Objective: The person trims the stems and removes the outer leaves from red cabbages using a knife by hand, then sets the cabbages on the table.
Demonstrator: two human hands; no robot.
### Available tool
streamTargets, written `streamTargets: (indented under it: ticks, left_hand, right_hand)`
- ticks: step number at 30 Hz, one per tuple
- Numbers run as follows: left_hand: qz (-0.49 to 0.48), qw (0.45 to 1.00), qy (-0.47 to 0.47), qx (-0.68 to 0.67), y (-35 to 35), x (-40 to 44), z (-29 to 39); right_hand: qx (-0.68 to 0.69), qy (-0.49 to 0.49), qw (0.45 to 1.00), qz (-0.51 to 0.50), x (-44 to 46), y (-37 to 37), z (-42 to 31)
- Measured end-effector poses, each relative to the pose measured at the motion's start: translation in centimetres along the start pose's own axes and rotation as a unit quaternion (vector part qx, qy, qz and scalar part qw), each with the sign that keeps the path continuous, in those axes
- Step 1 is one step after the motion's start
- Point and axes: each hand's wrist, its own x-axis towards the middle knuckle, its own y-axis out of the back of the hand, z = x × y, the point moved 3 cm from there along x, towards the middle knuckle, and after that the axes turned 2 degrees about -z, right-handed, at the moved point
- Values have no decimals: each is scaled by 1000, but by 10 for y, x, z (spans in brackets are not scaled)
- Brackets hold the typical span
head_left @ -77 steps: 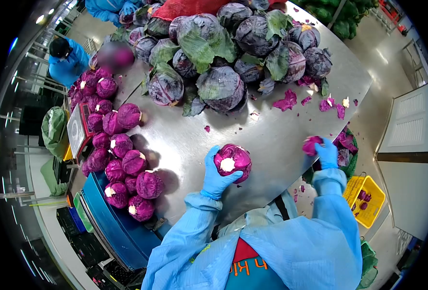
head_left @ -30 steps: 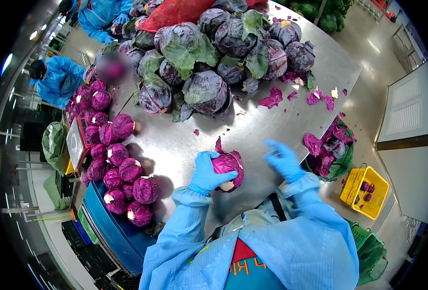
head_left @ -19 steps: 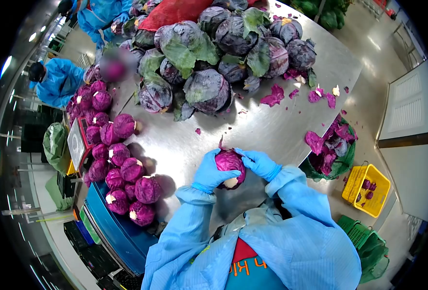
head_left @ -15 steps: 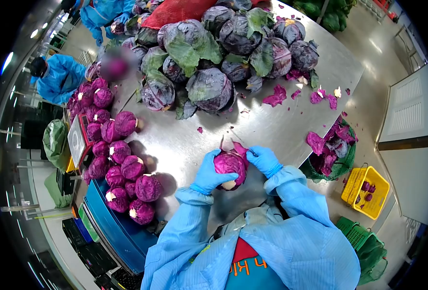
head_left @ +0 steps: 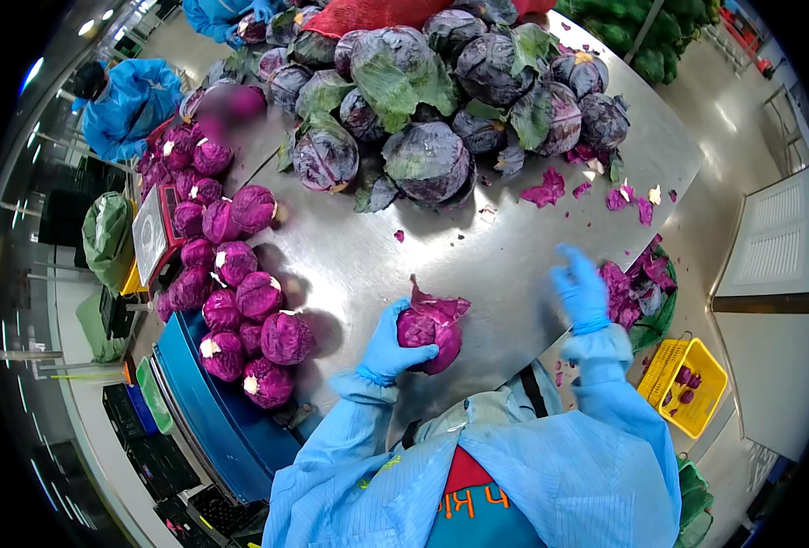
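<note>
My left hand point(head_left: 392, 349), in a blue glove, is wrapped around a red cabbage point(head_left: 436, 331) above the steel table. A loose leaf end sticks up from the top of the cabbage. My right hand point(head_left: 580, 288) is off to the right by the table edge, its gloved fingers stretched out and no leaf visible in them. Just beyond it, a green basket point(head_left: 657, 331) holds peeled purple leaves point(head_left: 637, 288).
Untrimmed cabbages point(head_left: 427, 164) with dark outer leaves are heaped at the back of the steel table point(head_left: 359, 265). Peeled cabbages point(head_left: 259, 295) line the left side beside a scale point(head_left: 153, 233). A yellow crate point(head_left: 697, 393) stands on the floor. Co-workers in blue gowns point(head_left: 131, 108) are at far left.
My right hand has left the cabbage and moved right toward the basket of leaves. My left hand keeps hold of the cabbage, which has turned slightly. The camera view has shifted.
</note>
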Motion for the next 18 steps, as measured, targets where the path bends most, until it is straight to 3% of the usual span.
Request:
streamTargets:
  ticks: [1,2,3,5,7,14,18]
  left_hand:
    - [-1,1000,-1,3,-1,5,-2]
    - [9,997,-37,65,-1,9,-7]
    - [-2,992,-52,116,-4,11,-1]
    - [-11,972,-79,222,-8,11,15]
    - [-7,966,-88,244,-8,12,11]
    - [-41,937,-80,339,-15,17,10]
    - [-67,934,-116,330,-13,16,16]
  right_hand:
    - [148,-86,970,-176,-8,-20,-32]
    - [71,-8,965,-251,-15,-32,-75]
    - [106,13,944,-313,-22,-49,-102]
    - [122,30,921,-368,-33,-81,-120]
    - [92,19,904,-417,-27,-84,-130]
    - [101,53,901,-418,-15,-80,-116]
    - [-122,87,940,-308,-14,-91,-111]
